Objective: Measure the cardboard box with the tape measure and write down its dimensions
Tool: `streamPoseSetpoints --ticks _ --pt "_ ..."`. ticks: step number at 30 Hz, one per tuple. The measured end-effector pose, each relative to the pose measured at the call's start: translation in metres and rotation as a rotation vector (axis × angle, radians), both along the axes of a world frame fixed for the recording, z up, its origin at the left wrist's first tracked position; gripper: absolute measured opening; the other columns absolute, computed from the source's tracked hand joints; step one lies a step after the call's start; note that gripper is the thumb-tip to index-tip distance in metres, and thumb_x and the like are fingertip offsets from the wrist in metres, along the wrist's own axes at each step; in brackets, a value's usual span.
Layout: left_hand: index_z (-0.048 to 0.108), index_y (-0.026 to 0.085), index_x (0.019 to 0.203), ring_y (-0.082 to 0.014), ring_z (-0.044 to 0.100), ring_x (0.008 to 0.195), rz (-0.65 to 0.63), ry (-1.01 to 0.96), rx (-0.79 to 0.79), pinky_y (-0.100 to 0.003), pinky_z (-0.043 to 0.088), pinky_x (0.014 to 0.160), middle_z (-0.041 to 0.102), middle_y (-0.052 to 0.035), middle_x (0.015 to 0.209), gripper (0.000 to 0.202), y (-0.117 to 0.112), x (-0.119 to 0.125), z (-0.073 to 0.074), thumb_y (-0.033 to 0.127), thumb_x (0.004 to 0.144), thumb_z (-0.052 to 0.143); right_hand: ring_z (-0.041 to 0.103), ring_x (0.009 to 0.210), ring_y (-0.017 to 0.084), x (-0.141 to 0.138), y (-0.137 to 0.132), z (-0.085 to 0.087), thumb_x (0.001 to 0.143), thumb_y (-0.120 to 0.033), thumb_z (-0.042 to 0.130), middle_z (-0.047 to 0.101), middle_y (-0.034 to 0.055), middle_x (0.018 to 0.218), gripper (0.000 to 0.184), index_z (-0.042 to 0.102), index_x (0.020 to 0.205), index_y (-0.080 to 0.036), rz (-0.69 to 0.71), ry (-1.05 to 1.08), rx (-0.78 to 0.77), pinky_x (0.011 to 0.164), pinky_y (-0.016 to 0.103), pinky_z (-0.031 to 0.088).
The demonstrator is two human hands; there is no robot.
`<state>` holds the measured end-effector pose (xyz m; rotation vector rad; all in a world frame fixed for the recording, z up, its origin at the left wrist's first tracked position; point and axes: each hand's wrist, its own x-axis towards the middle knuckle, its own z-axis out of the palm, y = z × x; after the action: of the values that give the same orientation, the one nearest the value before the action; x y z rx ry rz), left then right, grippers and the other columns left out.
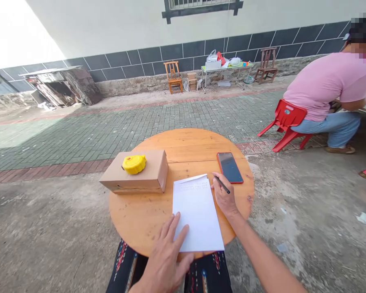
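Note:
A white notepad [198, 219] lies on the round wooden table [134, 219], with faint lines of writing near its top edge. My left hand [171, 248] rests with fingers spread over the pad's lower left side. Beside the pad's upper right edge, my right hand [224, 197] is closed around a black pen [222, 185]. Just beyond that hand lies a phone [230, 167] with a red case and a dark screen. To the left stands a cardboard box [152, 167], and a yellow tape measure [134, 164] sits on top of it.
A person in a pink shirt [326, 85] sits on a red chair [289, 118] at the right. By the far wall are a wooden chair [173, 77], a table with bags [225, 67] and another chair [266, 65]. A weathered wooden shelter [64, 85] stands at the left.

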<state>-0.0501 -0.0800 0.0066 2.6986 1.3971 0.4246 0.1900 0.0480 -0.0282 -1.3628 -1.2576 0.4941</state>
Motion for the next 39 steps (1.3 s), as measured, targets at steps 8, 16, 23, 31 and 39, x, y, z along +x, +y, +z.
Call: streamPoseSetpoints --ticks 8,16,23,31,39 --pt "0.052 0.025 0.134 -0.0327 0.043 0.136 0.038 0.018 -0.022 -0.058 0.042 0.106 0.043 -0.0123 0.15 0.047 0.011 0.001 -0.011 0.033 0.089 0.057 0.069 0.089 0.022 0.0 -0.002 0.0 0.095 -0.033 0.044 0.071 0.0122 0.107 0.03 0.064 0.111 -0.017 -0.018 -0.108 0.098 0.082 0.038 0.056" --pt "0.052 0.025 0.135 -0.0315 0.039 0.139 0.058 -0.062 -0.042 -0.057 0.035 0.112 0.04 -0.0113 0.152 0.049 0.024 0.006 -0.013 0.033 0.088 0.058 0.062 0.113 0.027 0.023 -0.022 0.029 0.086 -0.015 0.046 0.067 0.0098 0.124 0.043 0.059 0.127 -0.022 0.169 -0.529 0.115 0.096 0.044 0.049" --pt "0.053 0.025 0.134 -0.0296 0.037 0.14 0.087 -0.115 -0.084 -0.056 0.033 0.114 0.04 -0.0102 0.152 0.045 0.021 0.006 -0.009 0.036 0.09 0.056 0.063 0.095 0.025 0.026 -0.037 0.037 0.089 -0.003 0.042 0.07 0.0124 0.112 0.04 0.061 0.121 -0.017 0.261 -1.24 0.018 0.08 0.037 0.046" --pt "0.054 0.027 0.132 -0.028 0.038 0.139 0.111 -0.159 -0.112 -0.055 0.03 0.115 0.042 -0.01 0.151 0.044 0.019 0.007 -0.005 0.04 0.09 0.056 0.061 0.098 0.024 0.026 -0.039 0.022 0.09 -0.003 0.042 0.069 0.0105 0.113 0.039 0.064 0.117 -0.019 0.239 -1.188 0.066 0.081 0.037 0.044" --pt "0.053 0.026 0.134 -0.0304 0.036 0.141 0.098 -0.15 -0.103 -0.055 0.03 0.115 0.04 -0.0118 0.152 0.048 0.02 0.005 -0.009 0.042 0.09 0.056 0.064 0.092 0.025 0.034 -0.041 0.007 0.089 -0.008 0.036 0.072 0.0122 0.108 0.041 0.065 0.117 -0.016 0.099 -1.043 0.079 0.081 0.036 0.047"
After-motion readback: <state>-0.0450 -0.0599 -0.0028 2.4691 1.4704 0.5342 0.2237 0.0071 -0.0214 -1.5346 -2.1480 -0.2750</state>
